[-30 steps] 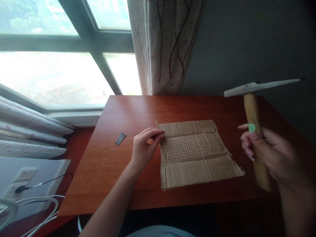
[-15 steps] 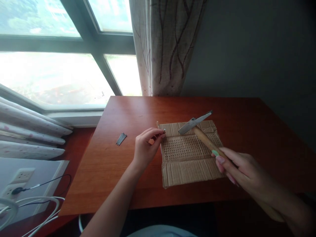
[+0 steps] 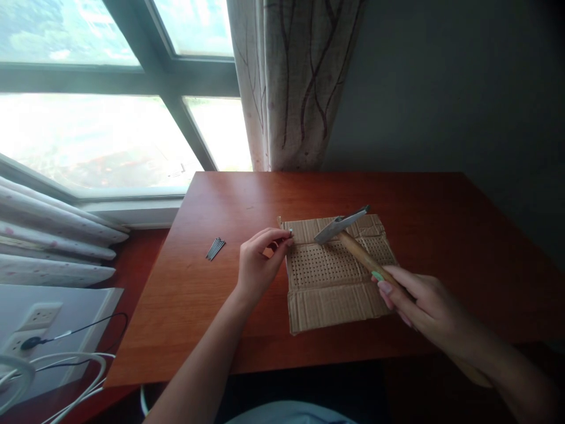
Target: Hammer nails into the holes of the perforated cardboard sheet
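My right hand (image 3: 410, 297) is closed round the wooden handle of a hammer (image 3: 358, 252), its metal head held above the cardboard. With thumb and fingertips, my left hand (image 3: 263, 256) pinches a nail (image 3: 291, 231) at the upper left edge of the cardboard; only the nail's bright head shows, and its point is hidden. Below both hands lies the flat piece of corrugated cardboard (image 3: 333, 309), whose middle band is punched with rows of small holes. A small bunch of loose nails (image 3: 215, 248) rests on the table to the left of my left hand.
The brown wooden table (image 3: 185, 330) carries all of this. A window (image 3: 110, 135) and a patterned curtain (image 3: 300, 88) stand behind it. At lower left are a wall socket (image 3: 40, 317) with a black plug and looped white cables (image 3: 95, 371).
The hammer has moved a little to the left and its head has come down slightly. My left hand keeps its pinch at the cardboard's edge, nearly still.
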Available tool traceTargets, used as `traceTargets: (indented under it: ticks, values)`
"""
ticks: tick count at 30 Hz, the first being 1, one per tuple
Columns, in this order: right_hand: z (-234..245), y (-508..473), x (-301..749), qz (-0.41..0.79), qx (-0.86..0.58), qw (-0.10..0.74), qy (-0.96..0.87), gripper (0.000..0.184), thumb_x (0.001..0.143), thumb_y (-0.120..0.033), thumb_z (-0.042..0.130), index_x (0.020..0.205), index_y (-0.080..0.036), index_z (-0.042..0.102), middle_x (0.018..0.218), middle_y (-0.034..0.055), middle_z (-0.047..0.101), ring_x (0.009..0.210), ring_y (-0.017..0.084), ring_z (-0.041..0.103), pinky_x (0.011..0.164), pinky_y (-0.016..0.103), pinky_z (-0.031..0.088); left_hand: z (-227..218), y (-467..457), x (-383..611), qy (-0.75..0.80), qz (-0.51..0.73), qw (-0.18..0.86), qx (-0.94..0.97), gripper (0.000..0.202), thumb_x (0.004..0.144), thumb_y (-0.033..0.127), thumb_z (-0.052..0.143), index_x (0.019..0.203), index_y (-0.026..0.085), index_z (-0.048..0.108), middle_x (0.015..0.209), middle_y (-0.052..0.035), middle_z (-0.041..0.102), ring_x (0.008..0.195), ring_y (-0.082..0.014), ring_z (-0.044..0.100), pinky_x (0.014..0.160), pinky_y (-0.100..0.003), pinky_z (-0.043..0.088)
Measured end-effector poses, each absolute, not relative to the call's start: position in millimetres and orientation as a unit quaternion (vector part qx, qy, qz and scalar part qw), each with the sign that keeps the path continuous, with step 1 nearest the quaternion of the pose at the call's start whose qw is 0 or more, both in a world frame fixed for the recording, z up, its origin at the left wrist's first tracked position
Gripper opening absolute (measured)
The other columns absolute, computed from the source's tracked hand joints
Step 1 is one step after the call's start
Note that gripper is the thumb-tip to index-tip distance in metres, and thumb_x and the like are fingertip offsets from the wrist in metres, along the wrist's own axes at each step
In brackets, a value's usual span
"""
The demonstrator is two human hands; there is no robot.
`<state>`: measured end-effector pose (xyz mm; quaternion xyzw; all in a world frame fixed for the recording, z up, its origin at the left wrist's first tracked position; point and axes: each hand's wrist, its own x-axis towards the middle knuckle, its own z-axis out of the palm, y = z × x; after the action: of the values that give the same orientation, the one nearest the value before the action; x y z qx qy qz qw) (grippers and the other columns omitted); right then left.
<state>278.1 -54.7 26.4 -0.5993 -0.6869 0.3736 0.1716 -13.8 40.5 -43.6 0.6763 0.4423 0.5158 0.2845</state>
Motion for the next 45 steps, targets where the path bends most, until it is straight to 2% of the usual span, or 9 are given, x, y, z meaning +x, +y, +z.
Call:
traceTargets:
  ticks: [22, 45]
  values:
    - [26.2, -53.9, 276.9, 0.363, -0.603, 0.174, -0.689, 0.031, 0.106, -0.043, 0.043, 0.086, -0.023, 0.057, 0.064, -0.0020, 0.057, 0.054, 0.013, 0.055, 0.050, 0.026, 0.043, -44.6, 40.6, -12.2, 0.452, 0.535, 0.338, 0.629, 0.009, 0.088, 0.027, 0.074, 0.091, 0.019, 0.078, 0.086, -0.0058, 0.078, 0.073, -0.0148, 0.069, 0.067, -0.027, 0.058]
    - [30.4, -53.7, 275.4, 0.362, -0.600, 0.171, -0.693, 0.030, 0.105, -0.042, 0.044, 0.086, -0.024, 0.057, 0.065, -0.0023, 0.057, 0.055, 0.014, 0.054, 0.051, 0.027, 0.042, -45.3, 39.9, -13.2, 0.455, 0.533, 0.332, 0.631, 0.009, 0.087, 0.026, 0.075, 0.093, 0.020, 0.079, 0.086, -0.0054, 0.079, 0.073, -0.0154, 0.070, 0.069, -0.027, 0.059]
